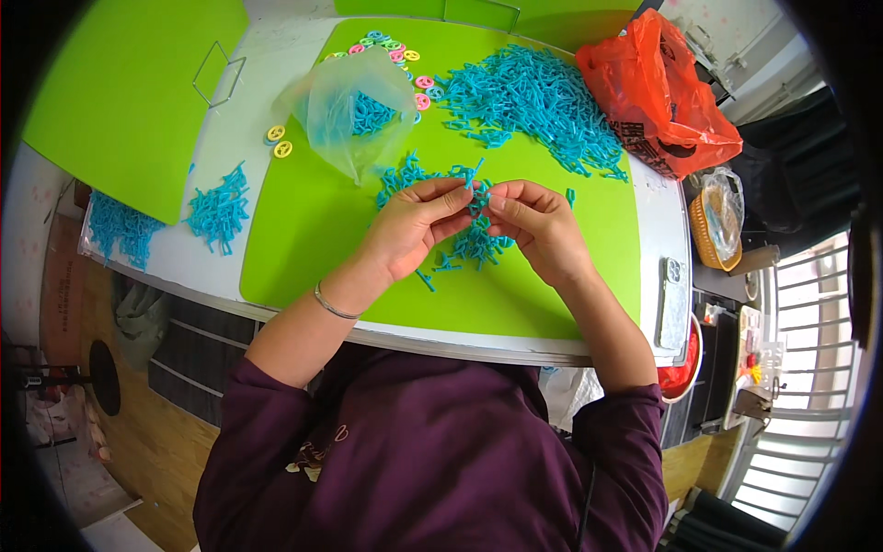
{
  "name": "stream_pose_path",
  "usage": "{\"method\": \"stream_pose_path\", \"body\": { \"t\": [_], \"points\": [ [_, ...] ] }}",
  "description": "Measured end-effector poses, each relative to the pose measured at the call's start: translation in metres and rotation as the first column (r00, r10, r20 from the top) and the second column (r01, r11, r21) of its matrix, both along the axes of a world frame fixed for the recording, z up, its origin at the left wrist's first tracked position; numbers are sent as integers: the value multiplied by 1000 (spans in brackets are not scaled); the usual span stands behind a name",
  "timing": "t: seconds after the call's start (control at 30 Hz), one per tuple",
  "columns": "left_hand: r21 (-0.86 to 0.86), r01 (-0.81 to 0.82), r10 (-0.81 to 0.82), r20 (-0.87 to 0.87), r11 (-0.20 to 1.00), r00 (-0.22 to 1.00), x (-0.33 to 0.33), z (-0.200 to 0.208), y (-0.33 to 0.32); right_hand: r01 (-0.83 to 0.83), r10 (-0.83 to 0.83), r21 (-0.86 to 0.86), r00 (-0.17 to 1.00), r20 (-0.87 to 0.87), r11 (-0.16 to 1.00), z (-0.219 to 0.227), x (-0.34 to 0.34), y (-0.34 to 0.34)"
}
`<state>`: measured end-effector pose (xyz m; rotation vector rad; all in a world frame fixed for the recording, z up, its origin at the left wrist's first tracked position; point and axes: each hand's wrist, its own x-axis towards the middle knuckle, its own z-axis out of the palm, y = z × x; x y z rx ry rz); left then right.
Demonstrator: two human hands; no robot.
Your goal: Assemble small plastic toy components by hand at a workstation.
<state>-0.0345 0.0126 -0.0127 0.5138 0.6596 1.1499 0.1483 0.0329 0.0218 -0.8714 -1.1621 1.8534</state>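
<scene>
Thumb and forefinger of the left hand pinch a slim, bright-blue plastic stick, its free end poking upward above the fingertips. And right up against that grip comes the right hand, thumb and forefinger bunched beside the left ones; whether they're clamped on the stick's lower end or on something else, I can't tell, it's too small. So the action sits above the lime-green board, near its middle.

Handling, as I judge it: next to no weight here, fairly stiff, smooth enough to roll between dry fingers. Thin shaft, so it could bend or snap if levered; best taken close to the end being worked, fingertips only, lightly squeezed.

Just below the hands, a loose scatter of blue plastic pieces, tangled and easily nudged. Farther out, a cloudy translucent plastic bag slumps with more blue inside, crinkly and soft; pastel plastic rings lie beyond and beside it. Top right, a broad blue heap spreads toward a crumpled orange-red plastic bag.
</scene>
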Motion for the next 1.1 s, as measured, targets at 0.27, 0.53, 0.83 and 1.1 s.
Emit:
{"method": "stream_pose_path", "body": {
  "t": [0.27,0.53,0.83,1.1],
  "points": [
    [58,-15,18,-50,998,999,2,4,-2,11,-12,-19,1000,-28,1000,1,-2,-3],
    [490,-222,435,-377,843,818,10,5,-8,116,-130,190,990,62,975,-5,-11,-11],
    [676,-193,596,-435,711,675,10,5,-13,147,-150,-38,982,-112,988,-7,-13,-15],
    [357,-244,366,-329,902,871,24,4,-13,235,-229,59,970,-86,970,-12,-15,0]
  ]
}}
